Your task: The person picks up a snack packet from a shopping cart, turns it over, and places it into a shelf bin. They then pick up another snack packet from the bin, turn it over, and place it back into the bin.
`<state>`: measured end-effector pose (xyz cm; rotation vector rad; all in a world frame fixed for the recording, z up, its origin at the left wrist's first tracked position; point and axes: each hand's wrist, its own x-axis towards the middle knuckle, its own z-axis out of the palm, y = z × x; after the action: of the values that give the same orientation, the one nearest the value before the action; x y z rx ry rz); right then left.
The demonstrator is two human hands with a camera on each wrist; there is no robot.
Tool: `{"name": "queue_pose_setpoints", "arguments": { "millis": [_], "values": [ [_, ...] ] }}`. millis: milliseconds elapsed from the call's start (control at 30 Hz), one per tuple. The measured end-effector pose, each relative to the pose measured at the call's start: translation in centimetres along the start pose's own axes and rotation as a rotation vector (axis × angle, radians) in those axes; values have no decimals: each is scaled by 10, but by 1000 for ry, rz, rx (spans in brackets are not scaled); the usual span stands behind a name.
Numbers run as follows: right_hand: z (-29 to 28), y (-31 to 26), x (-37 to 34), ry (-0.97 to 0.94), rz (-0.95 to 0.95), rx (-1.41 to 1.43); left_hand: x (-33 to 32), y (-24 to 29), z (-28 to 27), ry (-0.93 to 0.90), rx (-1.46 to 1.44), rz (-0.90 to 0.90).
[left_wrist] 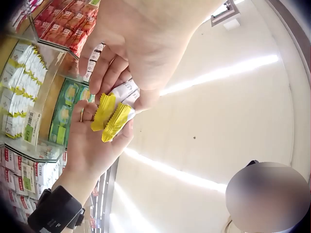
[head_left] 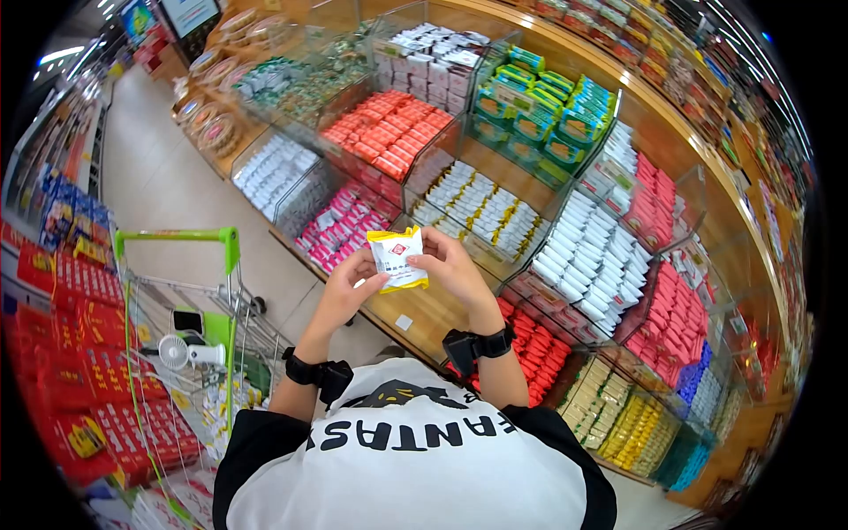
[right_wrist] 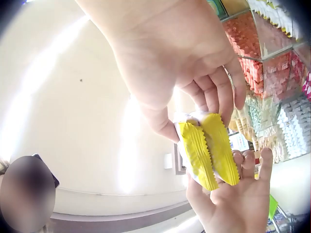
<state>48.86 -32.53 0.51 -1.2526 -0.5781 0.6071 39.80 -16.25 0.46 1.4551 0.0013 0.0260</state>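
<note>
Two small white snack packets (head_left: 399, 258) with yellow crimped ends lie face to face, held up in front of the chest. From the head only the front one shows, with a red diamond mark and dark print. Both yellow ends of the snack packets (right_wrist: 204, 153) appear side by side in the right wrist view. My left hand (head_left: 350, 281) pinches the packets at their left edge, thumb on the near face. On the opposite edge my right hand (head_left: 452, 268) grips them, its thumb across the front. Fingers behind the packets are partly hidden.
Clear-walled bins of wrapped snacks fill the wooden display, including white-and-yellow packets (head_left: 481, 208), orange packets (head_left: 389, 132) and red packets (head_left: 533, 349). A small white card (head_left: 404, 322) lies on the wooden edge. At left stands a shopping cart (head_left: 231, 252) holding a small white fan (head_left: 174, 352), beside red boxes (head_left: 146, 433).
</note>
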Motion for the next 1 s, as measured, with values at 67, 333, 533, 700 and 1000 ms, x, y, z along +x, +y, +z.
{"name": "queue_pose_setpoints", "arguments": {
  "millis": [67,333,533,700,1000],
  "values": [
    [5,2,-3,-47,14,22,-11,-8,-2,31,14,43],
    [32,31,-15,-225,93,47,-70,-25,-8,181,105,-17],
    [41,42,-22,-348,200,-40,-97,-30,-3,268,94,-41],
    [56,43,-17,-368,189,-20,-110,-28,-9,316,120,-26],
    [112,43,5,-472,172,-69,-146,-16,-46,433,105,-16]
  ]
}}
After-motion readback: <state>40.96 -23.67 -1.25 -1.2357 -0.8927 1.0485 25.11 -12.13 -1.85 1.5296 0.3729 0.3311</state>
